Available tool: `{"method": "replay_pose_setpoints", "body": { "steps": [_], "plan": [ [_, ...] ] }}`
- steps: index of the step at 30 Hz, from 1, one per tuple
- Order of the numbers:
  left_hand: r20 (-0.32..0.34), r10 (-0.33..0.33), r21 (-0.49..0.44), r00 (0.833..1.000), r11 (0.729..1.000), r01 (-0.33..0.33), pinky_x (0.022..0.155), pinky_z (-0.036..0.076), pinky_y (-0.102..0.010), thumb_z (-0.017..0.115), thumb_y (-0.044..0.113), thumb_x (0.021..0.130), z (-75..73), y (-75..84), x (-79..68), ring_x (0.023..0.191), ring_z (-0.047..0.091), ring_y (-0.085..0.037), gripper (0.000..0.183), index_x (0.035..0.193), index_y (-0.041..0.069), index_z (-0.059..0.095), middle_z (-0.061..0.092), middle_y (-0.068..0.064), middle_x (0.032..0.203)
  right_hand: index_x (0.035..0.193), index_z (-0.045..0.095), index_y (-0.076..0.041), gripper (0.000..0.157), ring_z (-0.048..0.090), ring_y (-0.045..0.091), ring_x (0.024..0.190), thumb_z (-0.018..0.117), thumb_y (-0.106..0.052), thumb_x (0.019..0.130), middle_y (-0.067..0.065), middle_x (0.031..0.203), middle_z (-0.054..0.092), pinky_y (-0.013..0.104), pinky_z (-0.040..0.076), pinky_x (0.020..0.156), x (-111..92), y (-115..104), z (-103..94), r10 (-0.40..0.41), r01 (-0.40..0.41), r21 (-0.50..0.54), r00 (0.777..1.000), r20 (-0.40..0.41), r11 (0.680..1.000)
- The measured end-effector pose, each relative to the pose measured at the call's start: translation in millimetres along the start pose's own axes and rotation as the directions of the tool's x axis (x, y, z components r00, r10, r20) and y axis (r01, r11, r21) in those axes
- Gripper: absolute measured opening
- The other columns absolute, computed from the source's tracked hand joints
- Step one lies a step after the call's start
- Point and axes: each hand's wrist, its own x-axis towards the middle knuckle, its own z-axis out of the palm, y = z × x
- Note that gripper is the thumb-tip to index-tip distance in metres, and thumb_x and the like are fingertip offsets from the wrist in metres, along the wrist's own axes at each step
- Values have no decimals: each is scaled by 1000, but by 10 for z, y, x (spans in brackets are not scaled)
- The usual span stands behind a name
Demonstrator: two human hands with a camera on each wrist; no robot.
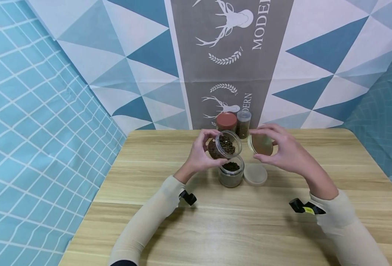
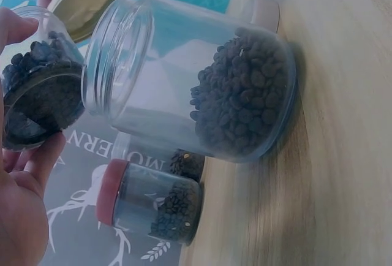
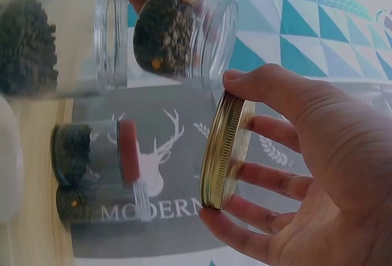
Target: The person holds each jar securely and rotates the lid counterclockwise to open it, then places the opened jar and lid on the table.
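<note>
My left hand (image 1: 203,150) grips a small glass jar (image 1: 237,142) of dark brown beans, tilted with its uncovered mouth toward the right. Right below it, a larger glass jar (image 2: 177,82) stands upright on the table, lidless and partly filled with similar beans. In the right wrist view the small jar (image 3: 165,36) hangs close over the large jar's mouth, its beans lying toward the base. A gold screw lid (image 3: 222,149) is pinched on edge between the thumb and fingers of my right hand (image 1: 280,146), just right of the jars.
A whitish round lid (image 1: 255,174) lies on the wooden table (image 1: 196,221) beside the large jar. Behind stand a red-lidded jar (image 1: 226,120) and a slim jar with a clear lid (image 1: 244,123), both holding dark contents. A patterned cloth (image 1: 142,66) rises at the table's back edge.
</note>
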Motion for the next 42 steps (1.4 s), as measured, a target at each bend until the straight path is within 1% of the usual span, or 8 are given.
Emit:
{"method": "replay_pose_setpoints", "body": {
  "steps": [4, 5, 14, 23, 27, 32, 38, 42],
  "plan": [
    [-2, 1, -3, 1000, 1000, -1, 105, 60, -20, 97, -1, 69, -18, -3, -8, 132, 63, -28, 81, 136, -6, 52, 62, -28, 149, 150, 71, -10, 69, 64, 48, 132, 97, -9, 86, 24, 155, 60, 66, 66, 90, -37, 55, -73, 25, -25, 28, 1000, 0, 999],
    [-2, -1, -2, 1000, 1000, 1, 105, 61, -21, 97, -1, 69, -22, -5, -11, 132, 63, -28, 81, 136, -6, 52, 62, -28, 149, 149, 71, -9, 69, 63, 47, 133, 97, -8, 86, 24, 155, 60, 67, 66, 90, -48, 66, -94, 31, -30, 30, 1000, -4, 999],
    [-11, -6, 7, 1000, 1000, 6, 111, 59, -23, 96, -3, 68, -63, -2, -30, 136, 63, -40, 82, 136, -7, 51, 61, -29, 151, 146, 72, -7, 72, 62, 41, 129, 100, -4, 80, 21, 150, 63, 65, 66, 84, -117, 200, -248, 35, -36, -27, 997, -65, 999],
    [-11, -13, 2, 1000, 1000, 13, 114, 57, -22, 96, -5, 68, -57, -12, -32, 137, 62, -41, 83, 136, -8, 50, 61, -30, 152, 142, 75, -8, 67, 65, 46, 125, 100, -9, 81, 25, 145, 66, 66, 64, 88, -142, 224, -249, 49, -52, -114, 998, -26, 992],
    [-14, -13, -6, 1000, 1000, 13, 116, 56, -22, 95, -4, 68, -58, -12, -34, 137, 62, -40, 82, 136, -9, 49, 61, -31, 151, 138, 77, -7, 64, 65, 50, 126, 101, -8, 78, 27, 138, 69, 73, 59, 96, -145, 263, -226, 29, -28, -153, 1000, 9, 988],
    [-15, -8, -10, 1000, 1000, 8, 116, 54, -20, 94, -4, 68, -60, -24, -33, 136, 62, -41, 82, 135, -9, 47, 60, -32, 151, 138, 77, -10, 63, 62, 51, 129, 101, -11, 79, 28, 138, 69, 75, 54, 101, -157, 324, -197, 69, -52, -188, 994, 84, 981],
    [-15, -10, -8, 1000, 1000, 10, 116, 53, -20, 94, -4, 68, -57, -30, -35, 136, 62, -42, 82, 134, -9, 47, 60, -33, 150, 139, 76, -14, 61, 61, 55, 132, 99, -18, 83, 29, 141, 68, 76, 52, 104, -174, 422, -155, 166, -115, -230, 962, 218, 966],
    [-19, -9, -7, 1000, 1000, 9, 117, 53, -20, 94, -3, 67, -61, -22, -37, 136, 62, -41, 82, 134, -9, 47, 61, -33, 150, 136, 76, -12, 61, 63, 56, 130, 100, -18, 81, 29, 138, 69, 78, 51, 106, -195, 462, -99, 186, -121, -240, 945, 270, 963]
  ]
}}
